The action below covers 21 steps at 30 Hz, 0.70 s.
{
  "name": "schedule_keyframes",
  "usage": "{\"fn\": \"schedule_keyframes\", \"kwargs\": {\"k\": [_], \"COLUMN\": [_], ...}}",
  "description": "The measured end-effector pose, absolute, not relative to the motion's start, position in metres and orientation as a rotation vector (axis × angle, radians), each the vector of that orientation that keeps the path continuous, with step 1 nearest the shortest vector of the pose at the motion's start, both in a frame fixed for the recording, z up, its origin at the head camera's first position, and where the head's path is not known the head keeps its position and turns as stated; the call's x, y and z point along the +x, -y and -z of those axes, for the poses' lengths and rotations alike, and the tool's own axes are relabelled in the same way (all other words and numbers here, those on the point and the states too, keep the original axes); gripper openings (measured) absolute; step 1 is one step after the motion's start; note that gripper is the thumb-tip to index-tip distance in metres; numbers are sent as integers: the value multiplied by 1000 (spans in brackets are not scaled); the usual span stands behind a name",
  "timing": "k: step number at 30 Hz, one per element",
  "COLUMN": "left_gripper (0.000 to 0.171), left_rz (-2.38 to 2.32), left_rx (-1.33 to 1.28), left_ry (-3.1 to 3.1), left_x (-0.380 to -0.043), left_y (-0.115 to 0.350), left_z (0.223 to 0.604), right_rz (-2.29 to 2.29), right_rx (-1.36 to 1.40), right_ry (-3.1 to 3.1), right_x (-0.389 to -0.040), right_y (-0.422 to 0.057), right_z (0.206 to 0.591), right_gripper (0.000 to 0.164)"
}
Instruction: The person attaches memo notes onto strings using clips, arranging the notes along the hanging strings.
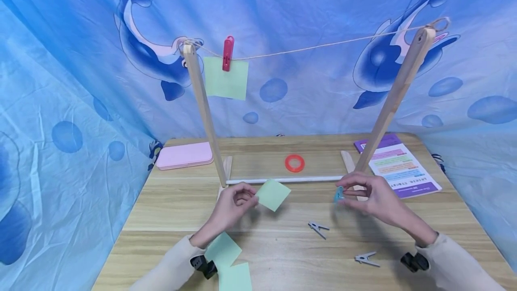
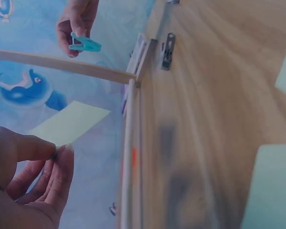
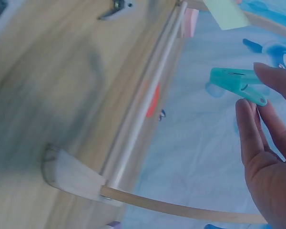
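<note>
Between thumb and fingertips my left hand (image 1: 234, 205) pinches one corner of a pale green paper note (image 1: 273, 194), held above the table in front of the wooden frame. My right hand (image 1: 373, 196) pinches a teal clothespin (image 3: 236, 83) by its handle end, near the frame's right post. A string (image 1: 315, 48) runs between the two post tops. From its left part hangs another green note (image 1: 226, 80) under a red clothespin (image 1: 228, 53). Two grey clothespins (image 1: 319, 229) lie on the table between my arms.
More green notes (image 1: 235, 277) lie by my left forearm. A pink case (image 1: 185, 155) is at the back left, and a red ring (image 1: 295, 163) behind the frame's white bar (image 1: 282, 180). A purple-edged booklet (image 1: 404, 167) lies behind the right post (image 1: 392, 98).
</note>
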<state>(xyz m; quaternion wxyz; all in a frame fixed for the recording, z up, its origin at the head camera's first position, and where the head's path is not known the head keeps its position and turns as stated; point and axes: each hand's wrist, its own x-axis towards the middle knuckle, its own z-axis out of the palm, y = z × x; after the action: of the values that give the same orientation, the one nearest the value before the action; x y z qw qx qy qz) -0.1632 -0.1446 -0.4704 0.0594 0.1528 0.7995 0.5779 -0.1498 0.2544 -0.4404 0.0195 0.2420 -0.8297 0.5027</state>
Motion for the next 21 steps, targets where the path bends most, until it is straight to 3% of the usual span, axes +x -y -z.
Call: {"fn": "schedule_keyframes", "kwargs": {"k": [21], "left_gripper": [25], "left_rz": [-2109], "left_rx": [297], "left_ry": [-2240], "left_x": [-190], "left_y": [135], "left_z": [440], "right_rz": [-1360], "right_rx": [772], "right_ry": [2597], "right_x": [-174], "right_y": [-230], "right_z": [379], "right_gripper": [30]}}
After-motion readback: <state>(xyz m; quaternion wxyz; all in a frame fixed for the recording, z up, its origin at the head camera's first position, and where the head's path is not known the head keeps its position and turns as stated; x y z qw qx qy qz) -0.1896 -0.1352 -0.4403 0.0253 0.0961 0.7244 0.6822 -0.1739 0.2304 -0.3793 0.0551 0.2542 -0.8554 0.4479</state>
